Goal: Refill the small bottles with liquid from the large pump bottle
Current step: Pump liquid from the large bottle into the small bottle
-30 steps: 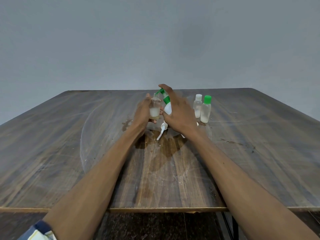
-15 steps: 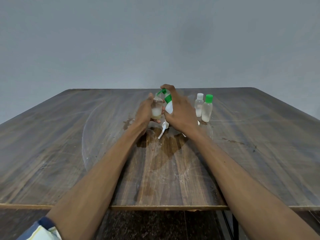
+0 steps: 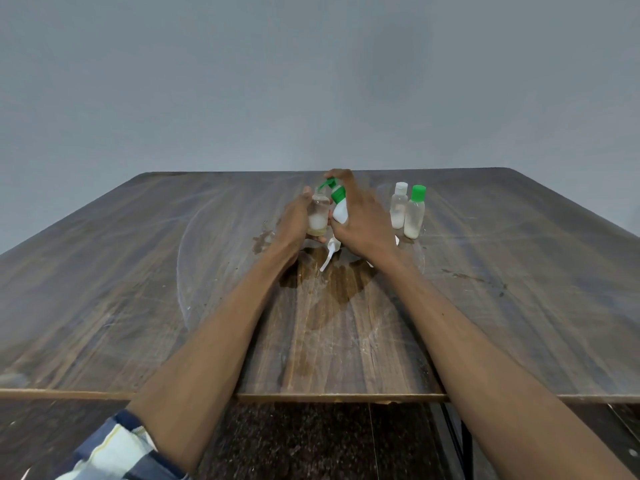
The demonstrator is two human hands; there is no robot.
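Left hand (image 3: 294, 220) wrapped around a small clear bottle (image 3: 318, 216), cap off, whitish liquid filling the lower part. Right hand (image 3: 360, 223) clamped on the white pump bottle (image 3: 340, 211), fingers curled round its body, index finger up over the green pump head (image 3: 330, 184). Pump bottle tilted toward the left hand, green nozzle pointing right at the open neck of the small clear bottle; touching or just above it, hard to tell. Both hands close together, bottles side by side between them, lifted over the table (image 3: 138, 271). Just below the hands, lying on the table, a white dispenser cap with a thin tube (image 3: 329, 252), loose, next to a dark wet patch (image 3: 332, 282). Smaller stain (image 3: 262, 239) just left of the left wrist. Off to the right of the right hand, standing upright on the table and untouched: a clear bottle with white cap (image 3: 399, 209) and, touching or nearly touching it, a clear bottle with green cap (image 3: 415, 213), both partly filled with white liquid. Striped sleeve (image 3: 117, 452) at the near end of the left arm.
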